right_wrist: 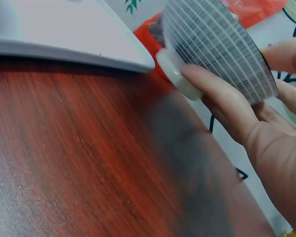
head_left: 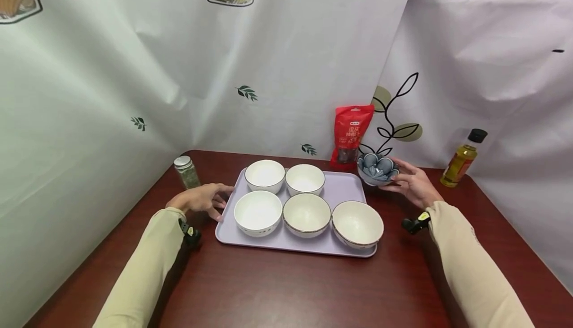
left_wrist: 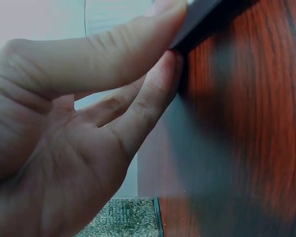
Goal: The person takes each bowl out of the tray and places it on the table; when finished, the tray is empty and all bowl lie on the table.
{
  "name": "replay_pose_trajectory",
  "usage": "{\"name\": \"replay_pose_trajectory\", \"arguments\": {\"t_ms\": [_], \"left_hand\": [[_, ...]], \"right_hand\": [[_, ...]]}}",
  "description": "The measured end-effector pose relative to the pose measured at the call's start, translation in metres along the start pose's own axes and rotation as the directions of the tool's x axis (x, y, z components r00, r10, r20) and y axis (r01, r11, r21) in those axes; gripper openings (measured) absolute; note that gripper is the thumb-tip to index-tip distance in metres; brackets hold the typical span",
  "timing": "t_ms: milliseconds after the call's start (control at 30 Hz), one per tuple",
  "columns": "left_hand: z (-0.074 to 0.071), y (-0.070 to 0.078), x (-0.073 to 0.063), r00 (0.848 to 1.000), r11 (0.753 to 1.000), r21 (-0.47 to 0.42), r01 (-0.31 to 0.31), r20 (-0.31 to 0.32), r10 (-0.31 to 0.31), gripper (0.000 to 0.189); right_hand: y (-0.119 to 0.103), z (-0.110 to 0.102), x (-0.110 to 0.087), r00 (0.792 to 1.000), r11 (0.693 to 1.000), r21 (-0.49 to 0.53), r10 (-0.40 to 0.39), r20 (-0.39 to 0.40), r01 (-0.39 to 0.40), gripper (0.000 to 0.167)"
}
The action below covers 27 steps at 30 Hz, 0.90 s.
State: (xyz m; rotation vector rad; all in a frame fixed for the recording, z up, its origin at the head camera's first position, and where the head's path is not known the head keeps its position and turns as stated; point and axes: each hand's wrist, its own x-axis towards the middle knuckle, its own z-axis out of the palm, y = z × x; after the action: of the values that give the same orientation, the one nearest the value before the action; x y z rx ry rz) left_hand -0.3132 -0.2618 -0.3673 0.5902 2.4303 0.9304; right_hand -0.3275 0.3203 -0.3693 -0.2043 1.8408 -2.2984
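A light purple tray (head_left: 286, 246) lies on the table, bearing several white bowls (head_left: 258, 212) in two rows. At its left rim is my left hand (head_left: 203, 200); in the left wrist view, the thumb (left_wrist: 96, 61) and fingers (left_wrist: 150, 91) pinch the tray's edge, which looks dark there. My right hand (head_left: 414, 184) grips a smaller blue-patterned bowl (head_left: 377, 169) by its side, just beyond the tray's back right corner. That bowl tilts, showing its blue inside in the head view. From the right wrist, its checked outer wall (right_wrist: 212, 44) and pale foot (right_wrist: 180, 76) show, with fingers around them.
Behind the blue bowl, a red packet (head_left: 351, 134) stands against the wall sheet. A spice jar (head_left: 187, 171) with a pale lid is beyond my left hand. An oil bottle (head_left: 461, 161) stands at the far right. Brown table surface (head_left: 295, 288) lies in front of the tray.
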Motion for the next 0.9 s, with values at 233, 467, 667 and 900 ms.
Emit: {"name": "replay_pose_trajectory", "arguments": {"t_ms": [233, 467, 667, 900], "left_hand": [[-0.001, 0.005, 0.001, 1.0, 1.0, 0.006, 0.014, 0.001, -0.014, 0.101], [0.001, 0.007, 0.001, 1.0, 0.999, 0.03, 0.016, -0.003, -0.016, 0.101], [0.003, 0.008, 0.0, 0.999, 0.999, 0.04, 0.037, -0.013, -0.036, 0.101], [0.003, 0.006, 0.0, 0.999, 0.998, 0.055, 0.036, -0.021, -0.035, 0.101]], "right_hand": [[0.005, 0.002, 0.006, 0.99, 0.995, 0.094, -0.012, -0.142, 0.026, 0.08], [0.012, 0.006, 0.014, 0.972, 0.997, 0.069, 0.001, -0.237, 0.016, 0.083], [0.019, 0.008, 0.02, 0.961, 1.0, 0.026, 0.0, -0.275, 0.007, 0.082], [0.019, 0.008, 0.022, 0.967, 0.999, 0.043, 0.012, -0.256, -0.001, 0.082]]}}
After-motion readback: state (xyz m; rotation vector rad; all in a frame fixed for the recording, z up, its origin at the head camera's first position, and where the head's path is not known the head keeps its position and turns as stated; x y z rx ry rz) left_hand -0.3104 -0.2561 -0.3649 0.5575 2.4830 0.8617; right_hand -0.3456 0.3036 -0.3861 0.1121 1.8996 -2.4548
